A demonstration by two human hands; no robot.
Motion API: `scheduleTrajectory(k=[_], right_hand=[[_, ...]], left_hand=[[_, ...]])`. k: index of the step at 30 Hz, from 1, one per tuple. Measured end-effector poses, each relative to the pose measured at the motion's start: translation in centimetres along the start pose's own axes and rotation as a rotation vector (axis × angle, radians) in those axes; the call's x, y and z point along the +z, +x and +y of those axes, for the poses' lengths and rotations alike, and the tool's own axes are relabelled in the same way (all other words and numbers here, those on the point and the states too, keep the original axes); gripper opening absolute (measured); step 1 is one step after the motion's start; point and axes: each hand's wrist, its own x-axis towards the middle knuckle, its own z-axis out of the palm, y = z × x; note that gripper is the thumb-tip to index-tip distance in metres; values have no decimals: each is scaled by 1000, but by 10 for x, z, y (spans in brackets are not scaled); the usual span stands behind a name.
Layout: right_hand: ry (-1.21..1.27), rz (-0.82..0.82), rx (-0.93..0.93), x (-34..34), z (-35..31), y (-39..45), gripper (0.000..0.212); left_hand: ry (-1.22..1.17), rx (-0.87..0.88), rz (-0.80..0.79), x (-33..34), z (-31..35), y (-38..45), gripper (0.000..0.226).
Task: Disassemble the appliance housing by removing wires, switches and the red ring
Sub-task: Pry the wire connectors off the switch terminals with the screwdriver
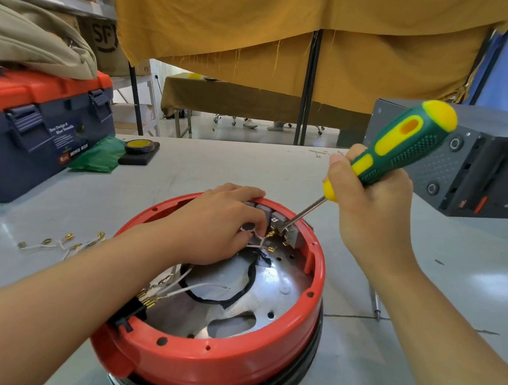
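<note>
The round appliance housing stands upside down in front of me, its red ring [216, 364] on top around a metal base plate [272, 289]. Grey switches [283, 225] sit inside the far rim, with white wires [195, 288] and brass terminals below them. My left hand [216, 226] reaches inside by the far rim, fingers curled and pinching a white wire near the switches. My right hand [369, 199] grips a green and yellow screwdriver [404, 144], its tip set against the switches.
Loose white wires with brass terminals [61, 244] lie on the grey table at the left. A blue and orange toolbox [37, 124], a green bag and a tape roll [140, 147] stand behind. A dark metal case [476, 168] is at the right; a thin tool [375, 304] lies beside the housing.
</note>
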Motion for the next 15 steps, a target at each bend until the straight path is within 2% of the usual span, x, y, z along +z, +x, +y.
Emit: scheduleTrajectory(k=[7,15], right_hand=[[13,22,25,-1,1,0,30],[-131,-126,-235,-1,-10,-7,36]], left_hand=[[2,1,3,1,-1,-1,20],[17,11,3,2,-2,0,20]])
